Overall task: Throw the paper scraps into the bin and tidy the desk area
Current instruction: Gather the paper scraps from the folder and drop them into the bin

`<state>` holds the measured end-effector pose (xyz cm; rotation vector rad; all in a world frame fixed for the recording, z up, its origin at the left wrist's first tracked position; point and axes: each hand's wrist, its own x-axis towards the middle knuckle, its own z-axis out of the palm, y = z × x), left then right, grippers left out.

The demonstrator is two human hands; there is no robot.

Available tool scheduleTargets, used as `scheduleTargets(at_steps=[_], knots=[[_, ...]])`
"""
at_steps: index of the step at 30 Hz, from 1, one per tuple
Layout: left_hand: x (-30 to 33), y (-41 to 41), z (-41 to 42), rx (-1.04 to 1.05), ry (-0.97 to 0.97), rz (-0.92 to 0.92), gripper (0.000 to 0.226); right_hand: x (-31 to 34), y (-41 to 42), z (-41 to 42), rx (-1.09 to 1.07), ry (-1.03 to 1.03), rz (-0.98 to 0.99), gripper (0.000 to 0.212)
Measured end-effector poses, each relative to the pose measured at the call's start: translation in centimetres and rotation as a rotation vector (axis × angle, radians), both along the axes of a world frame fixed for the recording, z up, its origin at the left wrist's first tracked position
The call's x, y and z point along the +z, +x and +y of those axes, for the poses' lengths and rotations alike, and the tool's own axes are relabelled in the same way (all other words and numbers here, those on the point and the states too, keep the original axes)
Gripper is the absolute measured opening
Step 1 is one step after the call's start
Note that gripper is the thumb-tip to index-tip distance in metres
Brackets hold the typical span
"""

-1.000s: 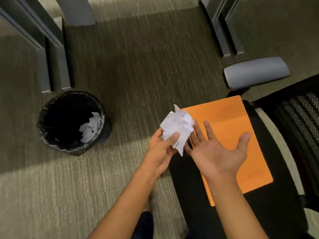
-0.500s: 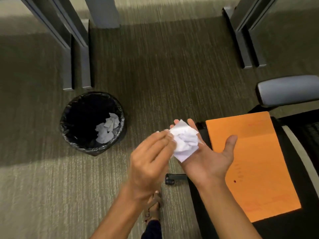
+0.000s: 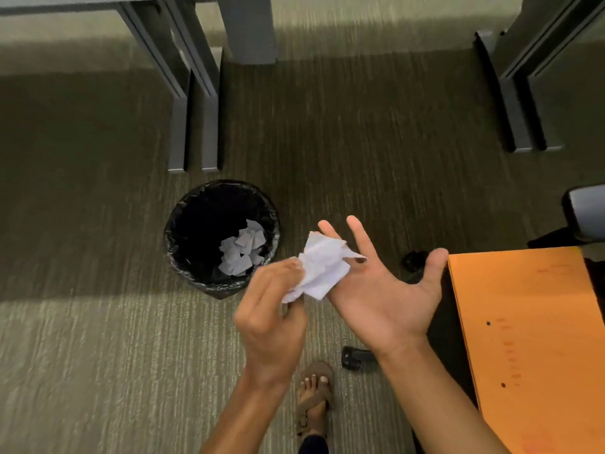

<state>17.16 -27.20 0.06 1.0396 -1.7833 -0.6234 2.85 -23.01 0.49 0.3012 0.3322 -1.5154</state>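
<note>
A crumpled white wad of paper scraps (image 3: pixel 322 267) is pinched in the fingers of my left hand (image 3: pixel 271 319). It rests against the fingers of my right hand (image 3: pixel 383 290), which is palm up and spread. A round bin (image 3: pixel 222 239) with a black liner stands on the carpet just left of both hands. Several white scraps (image 3: pixel 240 252) lie inside the bin. The wad hovers a little right of the bin's rim.
An orange folder (image 3: pixel 530 339) lies on a black chair seat at the right, under a grey armrest (image 3: pixel 586 214). Chair casters (image 3: pixel 353 357) and my sandalled foot (image 3: pixel 314 398) are below the hands. Grey desk legs (image 3: pixel 193 126) stand behind the bin, more legs (image 3: pixel 520 109) at upper right.
The view and both hands have shifted left from above the orange folder towards the bin. My left hand stays closed on the wad, and my right palm has opened wider.
</note>
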Motion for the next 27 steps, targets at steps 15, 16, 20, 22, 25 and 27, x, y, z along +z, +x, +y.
scheduleTargets(at_steps=[15, 16, 20, 22, 25, 27], knots=[[-7.7, 8.8, -16.4, 0.658, 1.291, 0.774, 0.056, -2.6, 0.4, -3.7, 0.058, 0.021, 0.035, 0.117], [-8.1, 8.9, -17.2, 0.629, 1.303, 0.777, 0.055, -2.6, 0.3, -3.8, 0.051, 0.034, 0.034, 0.117], [-8.8, 8.5, -18.5, 0.485, 1.391, 0.817, 0.056, -2.8, 0.0, -4.1, 0.024, 0.093, 0.051, 0.116], [-8.9, 8.7, -18.3, 0.483, 1.436, 0.807, 0.078, -3.0, -0.5, -4.1, 0.012, 0.131, 0.070, 0.116], [-8.8, 8.6, -17.1, 0.441, 1.491, 0.781, 0.089, -3.2, -1.6, -3.5, -0.032, 0.168, 0.093, 0.115], [-8.9, 8.0, -16.2, 0.414, 1.521, 0.803, 0.094, -3.3, -2.6, -2.8, -0.078, 0.182, 0.097, 0.115]])
